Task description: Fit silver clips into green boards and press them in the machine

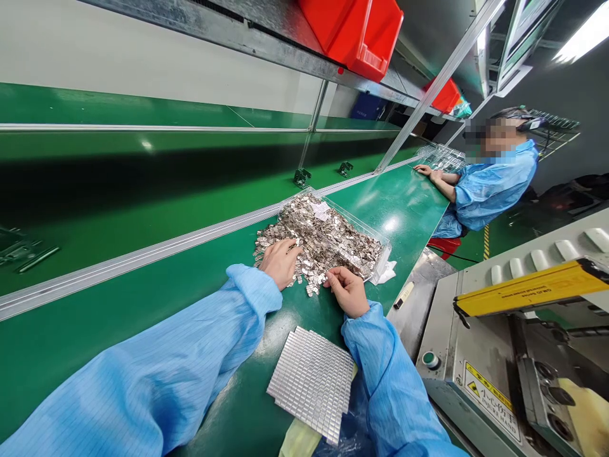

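Observation:
A large heap of small, flat silvery metal pieces [316, 238] fills a clear plastic tray [382, 265] and spills over its near side onto the green bench. My left hand [281, 261] rests on the left part of the spilled pieces, fingers stretched out over them. At the front edge of the heap, my right hand [348, 291] has thumb and forefinger pinched together on what looks like one small metal piece; its fingertips partly hide it. Closer to me, between my forearms, lies a flat slab of silvery blocks [311, 381] set in tight rows.
Yellow material [299, 438] and blue plastic show under the slab. To the right stands a machine with a yellow bar [528, 289] and a hand-injury warning label [492, 400]. Red bins [356, 38] sit on the shelf above. A co-worker in blue [497, 184] sits farther along the bench.

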{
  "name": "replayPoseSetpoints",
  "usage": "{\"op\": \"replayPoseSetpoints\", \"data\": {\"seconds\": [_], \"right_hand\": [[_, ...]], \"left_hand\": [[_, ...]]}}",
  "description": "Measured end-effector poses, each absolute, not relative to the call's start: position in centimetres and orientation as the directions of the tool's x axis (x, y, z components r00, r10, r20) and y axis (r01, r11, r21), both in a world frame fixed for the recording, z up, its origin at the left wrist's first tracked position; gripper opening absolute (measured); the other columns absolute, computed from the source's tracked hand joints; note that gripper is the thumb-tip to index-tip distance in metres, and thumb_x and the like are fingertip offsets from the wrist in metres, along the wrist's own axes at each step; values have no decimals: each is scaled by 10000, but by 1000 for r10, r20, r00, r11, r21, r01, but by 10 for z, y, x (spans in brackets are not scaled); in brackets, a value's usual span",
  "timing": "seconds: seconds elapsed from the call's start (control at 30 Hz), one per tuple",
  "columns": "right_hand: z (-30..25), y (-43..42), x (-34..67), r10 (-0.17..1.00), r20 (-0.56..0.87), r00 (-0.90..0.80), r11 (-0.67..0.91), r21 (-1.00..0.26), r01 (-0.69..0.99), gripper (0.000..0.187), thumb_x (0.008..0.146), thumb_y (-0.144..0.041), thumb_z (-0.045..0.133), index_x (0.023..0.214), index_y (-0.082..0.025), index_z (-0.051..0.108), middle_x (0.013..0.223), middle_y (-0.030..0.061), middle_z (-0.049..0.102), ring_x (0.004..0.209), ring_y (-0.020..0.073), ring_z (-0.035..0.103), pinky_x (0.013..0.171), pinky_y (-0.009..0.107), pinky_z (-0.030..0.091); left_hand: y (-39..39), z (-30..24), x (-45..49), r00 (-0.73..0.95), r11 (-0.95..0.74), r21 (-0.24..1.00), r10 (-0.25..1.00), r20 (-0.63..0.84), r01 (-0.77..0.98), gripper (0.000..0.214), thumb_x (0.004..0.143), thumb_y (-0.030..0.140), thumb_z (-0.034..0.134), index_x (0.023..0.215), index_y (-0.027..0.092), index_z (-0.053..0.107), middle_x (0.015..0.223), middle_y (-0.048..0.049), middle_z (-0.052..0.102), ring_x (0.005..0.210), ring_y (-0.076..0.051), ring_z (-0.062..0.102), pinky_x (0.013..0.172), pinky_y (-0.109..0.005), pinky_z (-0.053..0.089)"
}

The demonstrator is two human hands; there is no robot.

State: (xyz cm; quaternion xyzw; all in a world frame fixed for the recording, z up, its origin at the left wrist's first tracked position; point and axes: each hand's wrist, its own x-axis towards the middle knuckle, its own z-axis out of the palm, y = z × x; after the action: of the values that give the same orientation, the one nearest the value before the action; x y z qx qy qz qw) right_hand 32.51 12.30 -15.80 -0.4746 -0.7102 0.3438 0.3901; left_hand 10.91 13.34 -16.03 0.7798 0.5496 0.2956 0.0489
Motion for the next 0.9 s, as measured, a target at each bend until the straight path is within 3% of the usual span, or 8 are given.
{"op": "replayPoseSetpoints", "data": {"seconds": [0.47,0.6,0.7,0.77,0.83,0.9], "right_hand": [[-157,125,325,943,228,-241,314,-848,427,341,859,-509,538,813,-176,592,616,42,648,534,154,564,516,262,451],[-160,126,330,940,237,-245,326,-833,447,339,842,-509,561,844,-174,614,636,50,662,586,175,609,528,258,475],[-166,134,338,933,254,-254,348,-816,462,332,813,-496,605,896,-176,636,679,53,687,591,175,618,543,250,497],[-170,140,342,924,267,-274,367,-819,440,342,792,-501,625,902,-179,651,683,54,693,590,179,623,545,248,510],[-173,145,344,916,277,-289,381,-825,416,343,779,-504,637,900,-184,665,681,52,696,589,185,625,540,248,516],[-172,148,342,914,290,-283,389,-822,415,324,777,-488,646,902,-191,678,695,47,699,581,184,618,532,252,512]], "left_hand": [[135,-163,109,184,-446,450,838,513,774,298,881,189,420,1107,167,615,1272,-155,564,1210,-311,481,988,-524,375],[136,-156,102,104,-416,398,786,609,818,249,866,274,507,1078,218,626,1236,-98,606,1179,-248,524,970,-433,426],[145,-148,60,-45,-295,360,715,698,885,289,876,306,499,1145,237,583,1298,-84,562,1261,-227,458,1026,-412,386],[140,-140,7,-193,-162,374,637,747,913,343,871,285,496,1197,186,540,1373,-145,473,1330,-277,363,1075,-473,309],[120,-131,-54,-370,-1,433,516,772,901,414,843,256,531,1229,108,496,1422,-221,364,1366,-348,269,1094,-541,228],[91,-121,-104,-601,226,557,295,743,800,498,786,260,626,1237,103,484,1432,-207,339,1355,-364,267,1096,-538,228]]}}
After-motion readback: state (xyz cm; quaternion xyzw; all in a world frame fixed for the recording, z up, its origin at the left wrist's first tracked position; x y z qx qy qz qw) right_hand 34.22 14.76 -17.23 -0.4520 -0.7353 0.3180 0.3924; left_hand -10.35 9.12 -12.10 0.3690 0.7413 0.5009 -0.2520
